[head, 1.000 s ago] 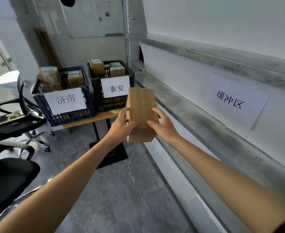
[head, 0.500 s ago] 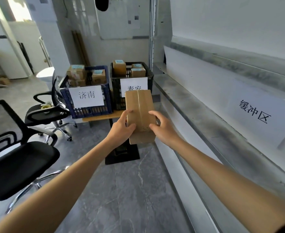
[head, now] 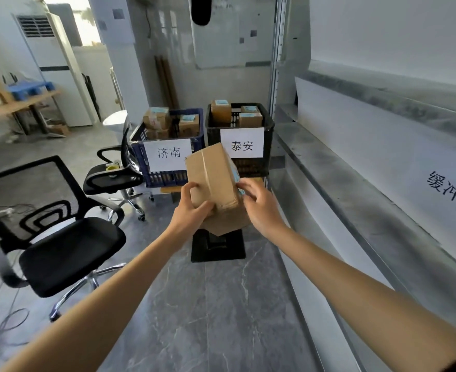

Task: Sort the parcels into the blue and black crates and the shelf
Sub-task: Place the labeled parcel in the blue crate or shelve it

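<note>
Tipped since a moment ago, baring a blue label at three o'clock on the parcel; gripped by left hand and right hand; likely reading its destination.

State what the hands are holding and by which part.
One cardboard parcel, in both hands: the left hand grips its near lower-left corner, the right hand holds its right edge at the blue label.

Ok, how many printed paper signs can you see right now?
3: one sign on the blue crate, another sign on the black crate, a third sign on the shelf wall, partly cut off.
</note>
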